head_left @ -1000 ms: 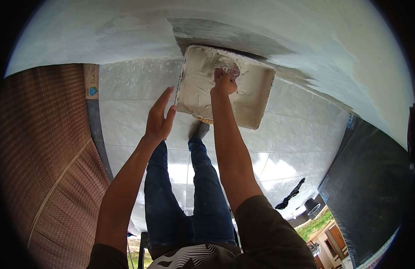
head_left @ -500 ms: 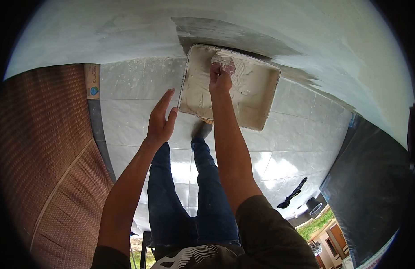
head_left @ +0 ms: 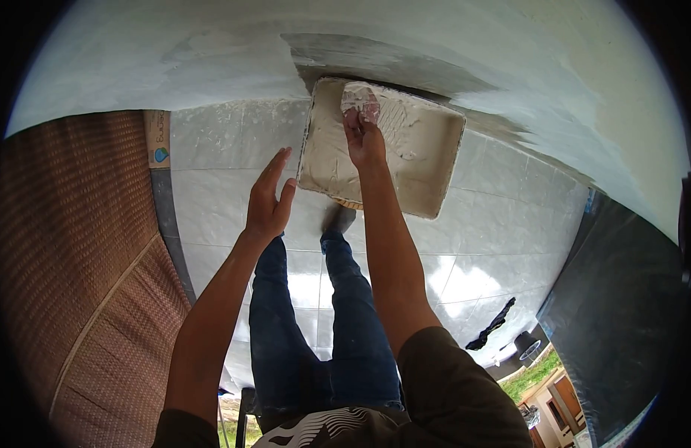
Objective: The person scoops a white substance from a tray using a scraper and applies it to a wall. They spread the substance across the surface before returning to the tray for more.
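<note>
A shallow rectangular tray (head_left: pixel 442 187) holds creamy, pale putty (head_left: pixel 405 134) spread unevenly with ridges across it. My right hand (head_left: pixel 366 143) reaches over the tray, its fingers closed on what looks like a small flat scraper (head_left: pixel 358 97) thickly smeared with putty. Much of the scraper is hidden by the putty and my fingers. Left of the tray, my left hand (head_left: pixel 269 200) is held out with fingers stretched and thumb apart. It holds nothing, and its thumb points toward the tray's near left corner.
Beyond the tray rises a pale wall (head_left: pixel 211 60) with a darker grey patch (head_left: pixel 375 60). Brown woven cloth (head_left: pixel 84 224) hangs at left beside a cardboard box (head_left: pixel 159 142). Grey tiles (head_left: pixel 211 201) form the floor, with a black strip (head_left: pixel 492 325) lying on it. Dark sheeting (head_left: pixel 614 299) stands at right.
My right hand has shifted slightly left in the tray, and the scraper's putty-covered face shows more. The left hand keeps its open pose.
</note>
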Motion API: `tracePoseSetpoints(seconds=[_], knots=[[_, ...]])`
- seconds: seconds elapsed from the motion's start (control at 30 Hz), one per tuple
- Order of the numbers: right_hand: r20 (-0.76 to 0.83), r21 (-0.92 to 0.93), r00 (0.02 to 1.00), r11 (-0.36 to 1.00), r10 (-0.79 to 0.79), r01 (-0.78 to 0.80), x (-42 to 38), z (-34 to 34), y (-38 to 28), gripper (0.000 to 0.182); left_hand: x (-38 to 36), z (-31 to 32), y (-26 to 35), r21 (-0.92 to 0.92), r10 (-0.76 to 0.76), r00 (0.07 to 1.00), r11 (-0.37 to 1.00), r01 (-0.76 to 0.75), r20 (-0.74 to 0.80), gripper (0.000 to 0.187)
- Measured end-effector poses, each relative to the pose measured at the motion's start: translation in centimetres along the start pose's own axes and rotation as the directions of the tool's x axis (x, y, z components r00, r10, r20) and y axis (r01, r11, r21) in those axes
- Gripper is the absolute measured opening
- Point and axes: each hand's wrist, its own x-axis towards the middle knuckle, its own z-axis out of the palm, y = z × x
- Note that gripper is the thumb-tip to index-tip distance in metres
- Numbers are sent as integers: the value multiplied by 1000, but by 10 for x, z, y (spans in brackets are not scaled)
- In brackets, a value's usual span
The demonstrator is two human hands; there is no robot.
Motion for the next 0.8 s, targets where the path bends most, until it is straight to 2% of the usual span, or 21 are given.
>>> tracePoseSetpoints(seconds=[0.1, 0.17, 0.2, 0.27, 0.3, 0.33, 0.4, 0.43, 0.57, 0.67, 0.73, 0.77, 0.8], knots=[[70, -25, 997, 999, 25, -24, -15, -2, -4, 13, 0, 0, 0, 12, 12, 1000, 1000, -12, -11, 51], [83, -154, 996, 988, 23, -10, -32, -8, -8, 15, -2, 0, -1, 13, 15, 1000, 1000, -15, -15, 50], [81, -157, 997, 988, 21, -8, -38, -17, -11, 15, -3, 1, -1, 13, 18, 1000, 1000, -17, -18, 50], [54, -285, 996, 956, -64, 77, -50, -36, -20, 19, -4, 3, -2, -4, 22, 1000, 1000, -22, -20, 50], [-9, -338, 986, 929, -164, 151, -60, -40, -24, 19, -5, 4, -2, -18, 29, 999, 999, -29, -22, 49], [-10, -339, 986, 929, -164, 151, -68, -44, -29, 19, -5, 5, -2, -19, 29, 999, 999, -29, -21, 49], [-116, -640, 908, 729, -403, 242, -76, -59, -34, 15, -6, 9, 0, -8, 21, 1000, 1000, -21, -15, 50], [-110, -634, 875, 711, -471, 304, -74, -65, -32, 12, -6, 11, 0, -10, 21, 1000, 1000, -21, -14, 50], [-93, -673, 862, 669, -499, 315, -73, -59, -26, 10, -7, 18, 0, -11, 29, 999, 1000, -29, -13, 50], [-163, -681, 821, 664, -547, 307, -48, -56, -9, 11, -7, 18, 2, -1, 40, 999, 999, -40, -11, 50], [-90, -928, 677, 308, -730, 208, -33, -64, 4, 12, -7, 18, 1, -5, 46, 999, 999, -46, -12, 50], [-93, -929, 676, 308, -731, 206, -34, -63, 8, 12, -7, 17, 0, -21, 41, 999, 999, -41, -13, 50], [-157, -872, 684, 425, -712, 243, -34, -60, 13, 12, -7, 17, -1, -37, 36, 999, 999, -37, -16, 50]])
